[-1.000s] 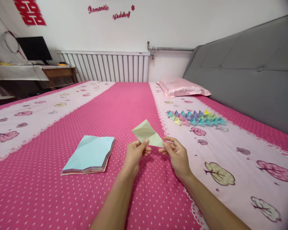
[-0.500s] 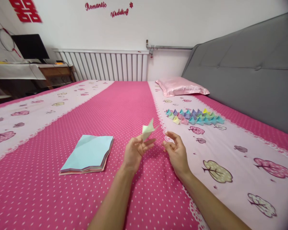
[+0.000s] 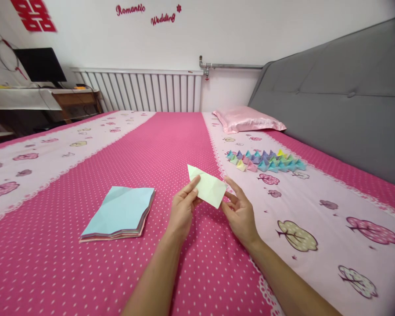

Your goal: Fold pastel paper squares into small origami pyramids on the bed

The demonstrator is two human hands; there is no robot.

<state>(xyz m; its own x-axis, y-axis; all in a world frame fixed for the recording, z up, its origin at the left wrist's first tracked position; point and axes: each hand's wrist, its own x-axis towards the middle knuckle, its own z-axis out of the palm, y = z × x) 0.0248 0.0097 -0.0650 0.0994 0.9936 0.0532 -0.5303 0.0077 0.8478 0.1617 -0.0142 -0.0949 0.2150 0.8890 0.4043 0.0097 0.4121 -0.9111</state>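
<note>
A pale green folded origami paper is held up above the bed, its broad face towards me and one pointed corner at the upper left. My left hand pinches its left part, with the thumb on the front and the fingers partly hidden behind. At the right end, my right hand has its thumb by the lower corner and its index finger by the upper one, lightly gripping the edge. To the left lies a stack of coloured paper sheets, light blue on top.
Several small folded paper boats in many colours stand in rows on the right of the bed. Behind them rests a pink pillow by the grey headboard. A radiator lines the far wall.
The green paper has turned from a narrow, pointed view to its broad flat face. My left fingers have closed more on it, and my right hand has come to its right edge.
</note>
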